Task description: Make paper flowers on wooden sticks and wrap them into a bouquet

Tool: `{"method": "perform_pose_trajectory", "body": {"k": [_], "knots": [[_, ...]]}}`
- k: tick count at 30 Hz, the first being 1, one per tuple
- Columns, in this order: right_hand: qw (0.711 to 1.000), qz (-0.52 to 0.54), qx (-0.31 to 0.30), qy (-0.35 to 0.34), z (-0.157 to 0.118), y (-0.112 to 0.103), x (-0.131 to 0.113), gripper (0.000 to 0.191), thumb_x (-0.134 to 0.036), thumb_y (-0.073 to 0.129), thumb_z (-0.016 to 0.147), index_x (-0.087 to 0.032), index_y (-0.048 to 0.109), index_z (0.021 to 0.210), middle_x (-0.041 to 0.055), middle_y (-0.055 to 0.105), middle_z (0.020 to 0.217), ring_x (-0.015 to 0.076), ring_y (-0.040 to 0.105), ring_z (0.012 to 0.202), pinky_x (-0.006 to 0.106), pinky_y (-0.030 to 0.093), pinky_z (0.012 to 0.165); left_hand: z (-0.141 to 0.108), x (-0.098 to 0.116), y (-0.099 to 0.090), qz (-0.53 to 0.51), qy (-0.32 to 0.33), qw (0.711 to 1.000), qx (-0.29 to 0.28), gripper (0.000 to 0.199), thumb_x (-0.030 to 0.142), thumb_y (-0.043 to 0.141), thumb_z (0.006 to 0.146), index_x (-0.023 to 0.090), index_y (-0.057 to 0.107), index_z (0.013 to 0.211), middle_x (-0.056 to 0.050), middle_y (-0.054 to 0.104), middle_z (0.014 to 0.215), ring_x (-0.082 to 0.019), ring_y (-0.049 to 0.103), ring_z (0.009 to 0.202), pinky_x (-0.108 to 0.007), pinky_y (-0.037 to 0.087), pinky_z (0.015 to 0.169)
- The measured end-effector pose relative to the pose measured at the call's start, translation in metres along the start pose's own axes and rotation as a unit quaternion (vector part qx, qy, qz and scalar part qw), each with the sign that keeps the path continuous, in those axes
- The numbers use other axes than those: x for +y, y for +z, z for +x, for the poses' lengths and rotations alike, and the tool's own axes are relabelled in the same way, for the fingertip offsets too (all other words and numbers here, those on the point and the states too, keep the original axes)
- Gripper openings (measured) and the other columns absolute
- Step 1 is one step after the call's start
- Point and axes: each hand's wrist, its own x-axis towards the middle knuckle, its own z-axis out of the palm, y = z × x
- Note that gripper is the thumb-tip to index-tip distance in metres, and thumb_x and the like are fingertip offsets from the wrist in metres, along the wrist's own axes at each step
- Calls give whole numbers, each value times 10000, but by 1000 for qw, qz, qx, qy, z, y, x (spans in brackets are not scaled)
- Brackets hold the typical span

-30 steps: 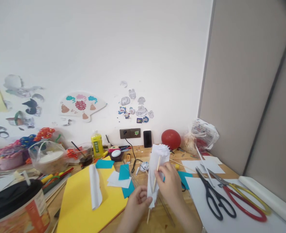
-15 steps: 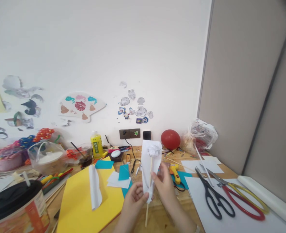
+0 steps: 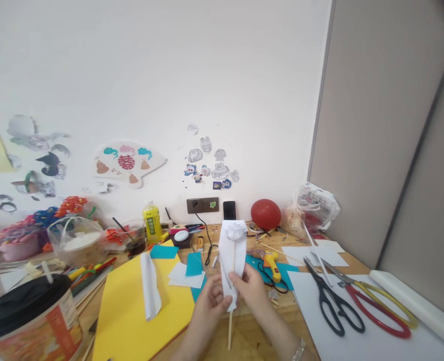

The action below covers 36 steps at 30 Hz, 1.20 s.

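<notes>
A white paper flower (image 3: 236, 231) tops a thin wooden stick (image 3: 230, 331), with a long white paper strip (image 3: 227, 250) standing behind it. My left hand (image 3: 214, 301) pinches the bottom of the strip around the stick. Higher up on the right, my right hand (image 3: 249, 287) is closed on the strip's lower right side and the stick, thumb in front. Below both hands the bare end of the stick sticks out. Left of them, a folded white paper piece (image 3: 150, 288) lies on yellow sheets (image 3: 122, 301).
Black scissors (image 3: 330, 301) and red-handled scissors (image 3: 380, 311) lie on white paper at the right. A yellow glue gun (image 3: 272, 265) rests on blue paper beyond my right hand. At the left stand a lidded cup (image 3: 29, 321) and a yellow bottle (image 3: 152, 223). A red balloon (image 3: 266, 214) is behind.
My right hand has shifted slightly down and left along the strip, closer to my left hand. The strip now stands a little more upright behind the flower. The camera view has moved slightly.
</notes>
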Motion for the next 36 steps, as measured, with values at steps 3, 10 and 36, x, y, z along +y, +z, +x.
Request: {"method": "perform_pose_trajectory", "body": {"k": [3,10,36], "knots": [[1000,29,-12,-6,0,0,0,318,-404,678,678,-156,647,874,88,720,866,267,657,799,381,509,709,-5,6,2,9,3,1000,12,532,510,730,596,194,562,989,-43,675,755,-203,642,679,-329,498,657],[997,50,-61,-17,-7,6,-10,363,-442,664,701,-166,659,938,89,712,904,258,654,826,371,507,738,-8,20,-2,141,49,983,108,693,650,580,650,143,557,1122,-28,634,670,-183,569,527,-271,450,465],[996,61,-51,-42,-16,14,-22,416,-492,629,736,-169,642,997,86,690,925,263,624,858,367,494,761,-11,57,19,434,202,864,157,378,449,372,853,178,557,1041,13,565,546,-170,543,464,-245,403,467]]}}
